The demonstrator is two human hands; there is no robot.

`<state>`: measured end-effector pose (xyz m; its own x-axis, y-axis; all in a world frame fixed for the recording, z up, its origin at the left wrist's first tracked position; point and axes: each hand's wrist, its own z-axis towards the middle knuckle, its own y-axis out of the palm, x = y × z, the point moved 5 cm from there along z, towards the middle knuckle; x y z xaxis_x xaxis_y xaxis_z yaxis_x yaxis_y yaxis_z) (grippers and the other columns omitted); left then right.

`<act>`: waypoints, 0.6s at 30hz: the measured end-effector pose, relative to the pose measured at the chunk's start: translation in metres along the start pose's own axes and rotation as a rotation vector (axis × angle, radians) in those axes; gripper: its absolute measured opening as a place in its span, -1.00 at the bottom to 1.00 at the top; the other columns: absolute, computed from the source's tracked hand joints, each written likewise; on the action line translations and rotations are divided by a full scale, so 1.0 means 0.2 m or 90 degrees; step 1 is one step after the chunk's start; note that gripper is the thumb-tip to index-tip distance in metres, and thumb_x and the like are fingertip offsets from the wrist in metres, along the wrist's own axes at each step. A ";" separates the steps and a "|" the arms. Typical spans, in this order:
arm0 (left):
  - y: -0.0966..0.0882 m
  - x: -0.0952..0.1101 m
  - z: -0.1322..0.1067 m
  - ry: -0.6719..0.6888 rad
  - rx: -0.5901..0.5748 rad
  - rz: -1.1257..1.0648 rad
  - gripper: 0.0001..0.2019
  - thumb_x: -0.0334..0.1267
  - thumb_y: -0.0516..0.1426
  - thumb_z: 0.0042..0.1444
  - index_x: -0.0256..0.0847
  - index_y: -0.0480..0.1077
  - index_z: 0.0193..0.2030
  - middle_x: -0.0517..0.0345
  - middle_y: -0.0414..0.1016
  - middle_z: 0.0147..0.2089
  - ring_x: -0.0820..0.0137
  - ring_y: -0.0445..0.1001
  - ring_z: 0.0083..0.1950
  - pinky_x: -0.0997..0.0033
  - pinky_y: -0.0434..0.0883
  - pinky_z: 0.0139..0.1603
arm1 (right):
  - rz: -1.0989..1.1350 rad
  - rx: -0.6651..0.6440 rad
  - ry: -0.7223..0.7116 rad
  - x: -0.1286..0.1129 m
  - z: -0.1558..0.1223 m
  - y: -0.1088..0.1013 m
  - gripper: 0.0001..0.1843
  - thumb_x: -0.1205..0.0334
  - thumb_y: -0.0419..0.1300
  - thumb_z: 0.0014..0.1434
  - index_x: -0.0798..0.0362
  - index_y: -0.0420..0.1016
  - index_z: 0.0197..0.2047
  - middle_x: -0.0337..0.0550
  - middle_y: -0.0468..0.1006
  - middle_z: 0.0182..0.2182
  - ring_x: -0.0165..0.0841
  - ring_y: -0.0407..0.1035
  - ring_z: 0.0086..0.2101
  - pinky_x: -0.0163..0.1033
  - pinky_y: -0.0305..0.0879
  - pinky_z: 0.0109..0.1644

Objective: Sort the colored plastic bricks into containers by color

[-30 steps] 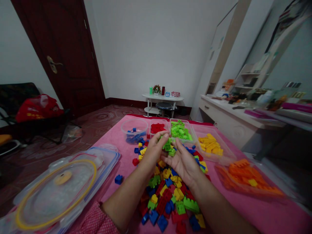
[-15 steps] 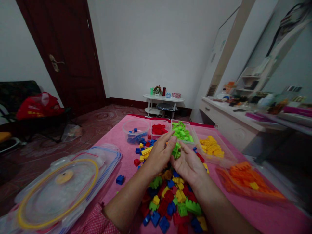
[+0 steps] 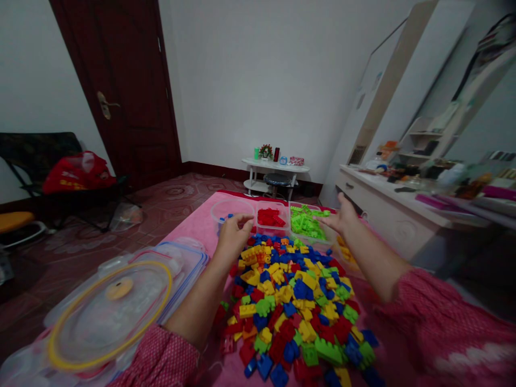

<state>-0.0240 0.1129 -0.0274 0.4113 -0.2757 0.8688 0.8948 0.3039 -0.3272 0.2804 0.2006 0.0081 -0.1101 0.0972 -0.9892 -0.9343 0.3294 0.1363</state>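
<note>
A folding chair [image 3: 44, 142] with a red bag [image 3: 78, 172] on it stands at the far left, then a dark red door [image 3: 124, 80], a white stand [image 3: 276, 167] against the plain wall, and a pale dresser [image 3: 387, 215] crowded with bottles. Before me, the worktop [image 3: 199, 217] wears a pink cloth: stacked lids [image 3: 113, 317] on the left, a loose pile of bricks [image 3: 294, 306] across the middle, containers along the far side.

My left grip [image 3: 234, 236] reaches forward beside the round tub [image 3: 231, 200], fingers bent and thumb near them; I cannot tell whether anything sits inside it. My right grip [image 3: 344, 217] is wide, thumb raised well away from the fingers, with nothing visible in it; its fingertips point left at the green bricks [image 3: 306, 223], and I cannot tell if they touch.

The lids are clear plastic, the top one round with a yellow ring. The piled bricks are studded blocks in red, blue, yellow and green. Beyond them, clear boxes hold red bricks [image 3: 270, 217], then green; yellow bricks [image 3: 344, 251] show partly behind my right wrist. Both sleeves are dotted pink fabric.
</note>
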 end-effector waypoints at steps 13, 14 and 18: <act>0.04 -0.12 -0.09 -0.146 -0.181 0.623 -0.67 -0.38 0.03 0.07 -0.09 0.47 -0.05 -0.11 0.52 -0.05 0.12 0.49 -0.04 0.20 0.40 -0.12 | -0.425 -0.440 -0.146 0.34 -0.46 0.34 -0.81 0.27 0.31 -0.24 0.07 0.59 -0.43 -0.22 0.56 -0.50 -0.36 0.41 -0.42 -0.29 0.32 -0.30; 0.05 -0.13 -0.09 -0.145 -0.193 0.623 -0.65 -0.40 0.02 0.07 -0.09 0.46 -0.04 -0.10 0.52 -0.05 0.13 0.49 -0.04 0.20 0.40 -0.12 | -0.446 -0.463 -0.157 0.35 -0.48 0.36 -0.77 0.26 0.32 -0.24 0.05 0.61 -0.39 -0.22 0.57 -0.49 -0.36 0.40 -0.43 -0.29 0.30 -0.30; 0.06 -0.13 -0.11 -0.116 -0.202 0.620 -0.62 -0.46 0.01 0.03 -0.12 0.44 -0.04 -0.11 0.51 -0.06 0.12 0.49 -0.04 0.21 0.41 -0.14 | -0.614 -0.486 -0.246 0.35 -0.56 0.39 -0.63 0.08 0.31 -0.15 -0.02 0.61 -0.21 -0.18 0.58 -0.40 -0.33 0.39 -0.41 -0.28 0.21 -0.34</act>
<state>-0.0199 0.1036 -0.0619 0.9713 0.1105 0.2106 0.2051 0.0592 -0.9769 0.1616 0.1282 -0.0568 0.6987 0.4282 -0.5731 -0.5516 -0.1877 -0.8127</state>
